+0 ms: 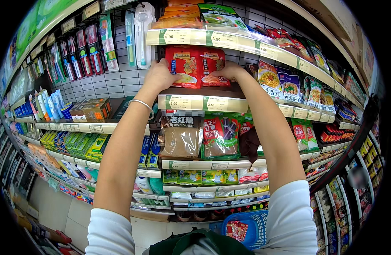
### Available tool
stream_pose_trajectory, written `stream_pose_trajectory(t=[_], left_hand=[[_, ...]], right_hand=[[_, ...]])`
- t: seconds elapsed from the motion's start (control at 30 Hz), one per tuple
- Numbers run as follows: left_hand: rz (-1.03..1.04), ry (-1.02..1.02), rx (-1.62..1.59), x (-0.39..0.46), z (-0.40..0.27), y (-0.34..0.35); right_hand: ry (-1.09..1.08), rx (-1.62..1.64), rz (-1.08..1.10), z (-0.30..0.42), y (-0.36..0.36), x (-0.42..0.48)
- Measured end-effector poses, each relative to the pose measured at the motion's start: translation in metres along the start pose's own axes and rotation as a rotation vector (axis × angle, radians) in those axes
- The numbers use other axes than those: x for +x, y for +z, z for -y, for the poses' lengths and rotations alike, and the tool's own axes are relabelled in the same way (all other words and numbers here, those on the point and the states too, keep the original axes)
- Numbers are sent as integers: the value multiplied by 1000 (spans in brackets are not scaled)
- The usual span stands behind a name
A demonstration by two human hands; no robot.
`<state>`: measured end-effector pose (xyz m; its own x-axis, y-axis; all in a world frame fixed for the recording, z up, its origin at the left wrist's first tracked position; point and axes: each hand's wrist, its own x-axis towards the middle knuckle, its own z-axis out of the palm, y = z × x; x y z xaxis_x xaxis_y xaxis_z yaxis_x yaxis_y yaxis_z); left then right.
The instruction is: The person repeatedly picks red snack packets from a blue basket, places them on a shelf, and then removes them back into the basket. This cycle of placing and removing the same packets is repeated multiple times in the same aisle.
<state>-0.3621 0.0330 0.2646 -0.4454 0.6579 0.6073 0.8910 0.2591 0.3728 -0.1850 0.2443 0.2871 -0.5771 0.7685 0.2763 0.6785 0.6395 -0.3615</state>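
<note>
Two stacks or rows of red food packets stand side by side on a shelf in front of me. My left hand (pixel 163 76) holds the outer side of the left red packet (pixel 186 70), its thumb across the lower front. On the other side, my right hand (pixel 229 70) grips the right red packet (pixel 211 76), with the thumb over its front. The two packets touch or nearly touch at the middle. Below them runs a shelf edge with price tags (pixel 202 102). How many packets lie behind the front ones is hidden.
An upper shelf edge (pixel 211 37) passes just above the packets. Brown sugar bags (pixel 182 137) fill the shelf below, near a dark brown cloth (pixel 251 145). Toothbrush packs (pixel 93 54) hang at left. A blue basket (pixel 260 229) holding red packets stands low by my right side.
</note>
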Motion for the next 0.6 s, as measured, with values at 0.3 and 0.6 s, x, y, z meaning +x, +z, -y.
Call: stream_pose_trajectory(t=[0.3,0.6], left_hand=[[118,64,-122,3,19,-8],[149,92,-51,-13,7,-25]], right_hand=[[-142,-72,-47,2,1,-10],[-24,-48,86,27,-3,-37]])
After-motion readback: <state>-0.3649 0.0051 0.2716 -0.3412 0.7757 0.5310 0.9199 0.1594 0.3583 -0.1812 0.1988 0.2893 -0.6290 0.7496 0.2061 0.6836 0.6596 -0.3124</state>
